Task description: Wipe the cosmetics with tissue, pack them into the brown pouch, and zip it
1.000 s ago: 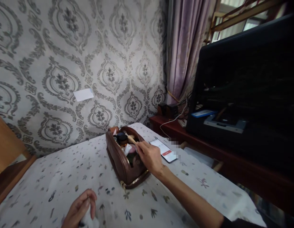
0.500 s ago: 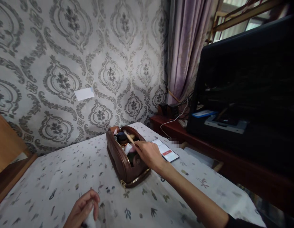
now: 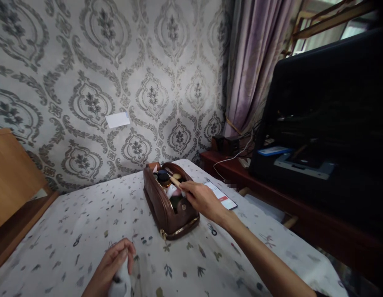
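A brown leather toiletry bag [image 3: 156, 208] stands unzipped on the patterned sheet, its gold zipper pull at the near end. Inside are a dark-lidded jar [image 3: 163, 177], a white packet-like item [image 3: 172, 190] and other small things, partly hidden. My right hand [image 3: 202, 200] reaches over the bag's right side, fingers closed on a slim beige stick [image 3: 175, 181] whose far end points into the opening. At the lower edge, my left hand [image 3: 115, 260] is closed around a white cloth [image 3: 121, 280] with a dark mark; the rest of it is out of frame.
A phone [image 3: 230, 202] with a lit screen lies right of the bag, partly behind my right hand. Farther right, a large black screen [image 3: 318, 103] stands on a dark red table [image 3: 216, 159] with cables. A wooden panel [image 3: 15, 177] is at the left; patterned wallpaper rises behind.
The view has turned slightly left, so everything sits farther right. The stick in my right hand reaches a little lower into the bag. My left hand keeps its grip on the white cloth.
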A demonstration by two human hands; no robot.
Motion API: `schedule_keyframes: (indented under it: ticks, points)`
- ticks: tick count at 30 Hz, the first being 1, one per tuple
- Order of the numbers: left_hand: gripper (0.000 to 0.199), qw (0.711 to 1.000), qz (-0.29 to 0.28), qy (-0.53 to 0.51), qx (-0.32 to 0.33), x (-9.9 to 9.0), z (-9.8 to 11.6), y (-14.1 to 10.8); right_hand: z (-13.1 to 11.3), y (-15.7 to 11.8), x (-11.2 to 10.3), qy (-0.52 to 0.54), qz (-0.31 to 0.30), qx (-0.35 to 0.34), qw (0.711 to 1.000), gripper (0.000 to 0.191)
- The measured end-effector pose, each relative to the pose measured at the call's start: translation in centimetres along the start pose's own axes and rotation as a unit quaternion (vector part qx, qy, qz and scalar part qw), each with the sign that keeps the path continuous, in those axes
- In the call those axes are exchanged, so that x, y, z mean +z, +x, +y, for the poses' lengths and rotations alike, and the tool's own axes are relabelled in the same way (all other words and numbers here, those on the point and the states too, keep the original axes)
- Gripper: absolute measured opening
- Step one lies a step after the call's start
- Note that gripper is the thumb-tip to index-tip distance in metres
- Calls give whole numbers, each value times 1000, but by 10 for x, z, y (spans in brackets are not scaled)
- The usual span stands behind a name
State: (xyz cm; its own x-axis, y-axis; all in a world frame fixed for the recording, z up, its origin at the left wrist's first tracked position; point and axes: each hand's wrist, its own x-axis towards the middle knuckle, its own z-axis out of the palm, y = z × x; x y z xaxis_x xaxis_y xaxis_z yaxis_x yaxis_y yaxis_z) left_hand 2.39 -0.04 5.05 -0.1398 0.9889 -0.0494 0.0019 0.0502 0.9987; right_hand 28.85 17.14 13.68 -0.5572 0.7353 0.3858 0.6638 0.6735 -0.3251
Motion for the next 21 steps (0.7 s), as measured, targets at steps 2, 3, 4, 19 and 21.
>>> schedule_keyframes:
  ticks: [2,3,4,19,21]
  points:
    - [53,1000,0,-2,-8,-1,1,-1,6,-4,5,18,21,-12,1000,40]
    - [51,1000,-1,-7,-13,-2,1,-1,8,-6,7,23,31,-17,999,41]
    - [49,1000,-1,-15,-17,-2,0,0,11,-8,10,29,40,-23,999,41]
    - [42,955,212,-209,13,-51,25,0,27,-24,45,107,210,-87,968,25]
    - [47,959,217,-182,23,-58,23,-2,23,-28,48,130,243,-87,957,23]
